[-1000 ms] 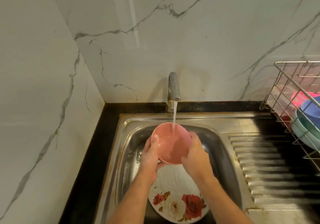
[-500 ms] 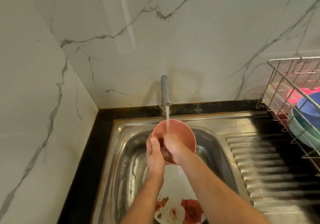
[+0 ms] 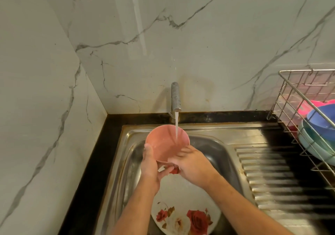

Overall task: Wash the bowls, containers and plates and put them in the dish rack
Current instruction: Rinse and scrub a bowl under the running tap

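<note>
While L hand (image 3: 151, 164) grips bowl (image 3: 167, 142), R hand (image 3: 192, 164) rubs.

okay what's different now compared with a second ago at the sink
The right hand went from the pink bowl's outer right side into the bowl, then back to its near rim, fingers rubbing inside. The left hand still grips the left rim. Water still runs from the tap into the bowl; the floral plate still lies in the sink.

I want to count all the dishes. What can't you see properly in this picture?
Head view only:
- Flowered plate: arms and the bottom edge hide part.
- Dish rack: right edge cuts it off, so its dishes can't be counted.
- Right hand fingers: blurred against the pink bowl.
- Sink bottom: mostly covered.
</note>
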